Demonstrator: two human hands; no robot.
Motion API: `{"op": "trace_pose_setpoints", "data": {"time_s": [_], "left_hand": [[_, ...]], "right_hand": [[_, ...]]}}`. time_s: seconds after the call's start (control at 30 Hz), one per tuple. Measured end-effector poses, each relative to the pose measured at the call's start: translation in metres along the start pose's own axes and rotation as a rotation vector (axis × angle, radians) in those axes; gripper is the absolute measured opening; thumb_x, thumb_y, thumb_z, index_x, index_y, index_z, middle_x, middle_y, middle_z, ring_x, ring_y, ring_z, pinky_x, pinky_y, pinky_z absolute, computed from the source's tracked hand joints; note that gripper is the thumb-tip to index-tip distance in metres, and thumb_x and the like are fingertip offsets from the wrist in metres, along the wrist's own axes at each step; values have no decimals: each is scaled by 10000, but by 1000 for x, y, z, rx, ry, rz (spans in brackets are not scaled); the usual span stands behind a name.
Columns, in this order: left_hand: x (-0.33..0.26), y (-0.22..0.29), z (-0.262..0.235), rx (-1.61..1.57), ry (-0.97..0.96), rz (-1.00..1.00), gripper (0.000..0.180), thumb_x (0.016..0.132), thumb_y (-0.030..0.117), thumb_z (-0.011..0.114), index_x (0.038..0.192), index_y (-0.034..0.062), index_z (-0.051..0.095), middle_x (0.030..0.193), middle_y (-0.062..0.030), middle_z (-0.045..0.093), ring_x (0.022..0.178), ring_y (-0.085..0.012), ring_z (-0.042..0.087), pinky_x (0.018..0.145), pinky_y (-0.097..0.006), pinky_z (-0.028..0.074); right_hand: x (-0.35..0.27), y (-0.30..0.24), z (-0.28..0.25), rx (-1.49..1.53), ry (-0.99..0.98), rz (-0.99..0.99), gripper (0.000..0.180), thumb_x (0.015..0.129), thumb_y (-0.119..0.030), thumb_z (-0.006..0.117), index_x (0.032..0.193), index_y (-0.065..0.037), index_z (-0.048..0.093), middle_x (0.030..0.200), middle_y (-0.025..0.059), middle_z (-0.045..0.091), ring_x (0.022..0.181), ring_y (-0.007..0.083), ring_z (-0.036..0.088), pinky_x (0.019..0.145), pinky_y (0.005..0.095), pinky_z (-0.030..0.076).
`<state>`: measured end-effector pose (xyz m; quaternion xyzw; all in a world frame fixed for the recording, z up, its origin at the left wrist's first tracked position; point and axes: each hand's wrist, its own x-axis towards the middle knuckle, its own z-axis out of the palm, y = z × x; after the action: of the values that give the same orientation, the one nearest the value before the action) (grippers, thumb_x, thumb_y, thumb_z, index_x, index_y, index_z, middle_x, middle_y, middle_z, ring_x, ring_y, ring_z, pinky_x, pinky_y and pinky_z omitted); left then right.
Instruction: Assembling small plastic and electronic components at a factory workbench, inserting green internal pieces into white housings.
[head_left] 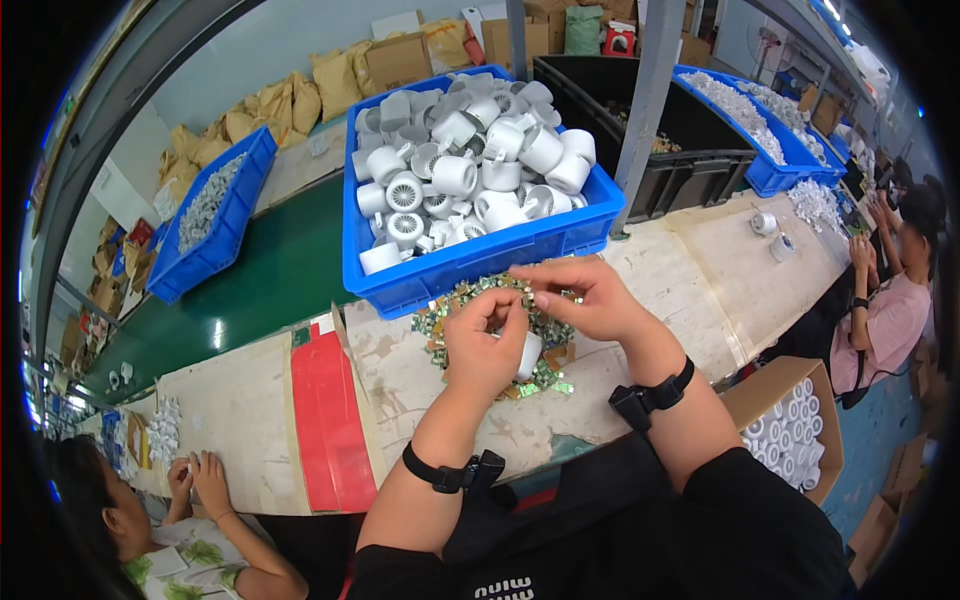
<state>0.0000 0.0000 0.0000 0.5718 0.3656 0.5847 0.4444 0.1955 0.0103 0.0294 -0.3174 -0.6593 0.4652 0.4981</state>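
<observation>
My left hand (484, 342) grips a small white plastic cylinder (529, 353) just above the workbench. My right hand (585, 296) is beside it, fingertips pinched on a tiny green circuit board piece (536, 297) near the cylinder's top. Under both hands lies a pile of small green and gold circuit boards (460, 318). Directly behind the pile stands a blue crate (460, 268) full of white cylindrical plastic housings (470, 160).
A black crate (690, 170) and another blue crate (770, 175) stand right of a grey post (645, 110). A blue crate (215, 240) sits far left. A cardboard box of white parts (790, 430) is by my right elbow. Other people work at left (200, 480) and right (890, 310).
</observation>
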Motion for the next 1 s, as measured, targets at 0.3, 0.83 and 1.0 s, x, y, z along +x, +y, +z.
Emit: {"op": "trace_pose_setpoints", "data": {"time_s": [0.3, 0.83, 1.0], "left_hand": [[3, -8, -9, 178, -14, 1, 49, 934, 34, 718, 901, 0, 705, 664, -4, 644, 614, -33, 533, 572, -244, 434], [1, 4, -3, 190, 2, 67, 37, 898, 39, 742, 900, 4, 731, 629, 14, 615, 589, -44, 524, 568, -240, 427], [1, 2, -1, 177, 4, 61, 35, 898, 41, 741, 895, 7, 731, 625, 15, 606, 586, -44, 516, 564, -240, 421]], "right_hand": [[2, -14, 5, -328, -179, -185, 388, 898, 44, 704, 1276, -26, 755, 960, 134, 790, 810, 147, 733, 726, 286, 546], [2, -9, 11, 261, 161, 191, 104, 955, -83, 768, 1004, -10, 713, 798, 10, 703, 623, 67, 655, 515, 198, 471], [0, -6, 8, 256, 218, 146, 117, 951, -90, 781, 1005, -18, 707, 795, 23, 712, 563, 81, 649, 466, 199, 456]]}}
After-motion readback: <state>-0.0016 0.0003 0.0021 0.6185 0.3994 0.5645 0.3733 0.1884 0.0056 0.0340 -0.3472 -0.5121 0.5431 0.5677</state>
